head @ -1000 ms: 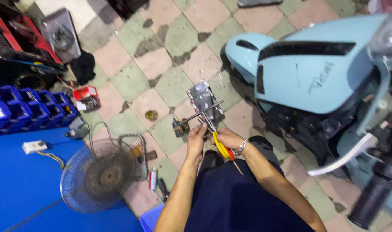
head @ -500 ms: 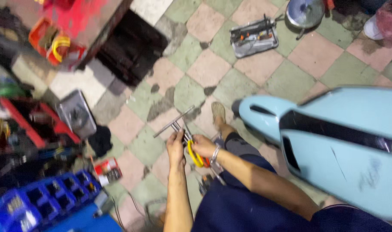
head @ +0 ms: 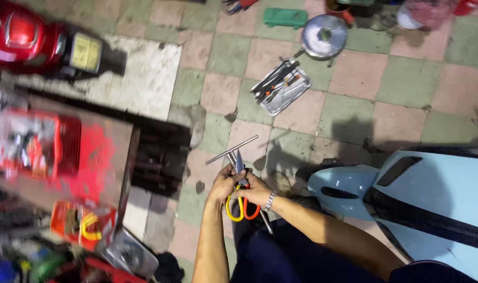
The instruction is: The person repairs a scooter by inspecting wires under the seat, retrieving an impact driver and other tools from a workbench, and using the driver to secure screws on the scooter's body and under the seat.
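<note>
My left hand [head: 223, 186] and my right hand [head: 256, 191] are close together in front of me, both closed on tools. Between them are scissors [head: 238, 207] with yellow and red-orange handle loops, blades pointing up. A metal T-shaped wrench [head: 232, 149] with a long silver crossbar sticks out above my fingers. I cannot tell exactly which hand grips which tool. My right wrist wears a metal bracelet [head: 271, 199]. I am seated in dark trousers.
A light blue scooter [head: 406, 199] stands at the right. A metal tray of tools [head: 281, 86] and a round metal lid [head: 324, 35] lie on the checkered tile floor ahead. A red scooter [head: 34, 44] and cluttered red parts boxes [head: 50, 152] fill the left.
The view has swung up and left, from the blue bins and fan to the tray and red scooter. My hands have stayed together on the scissors and wrench.
</note>
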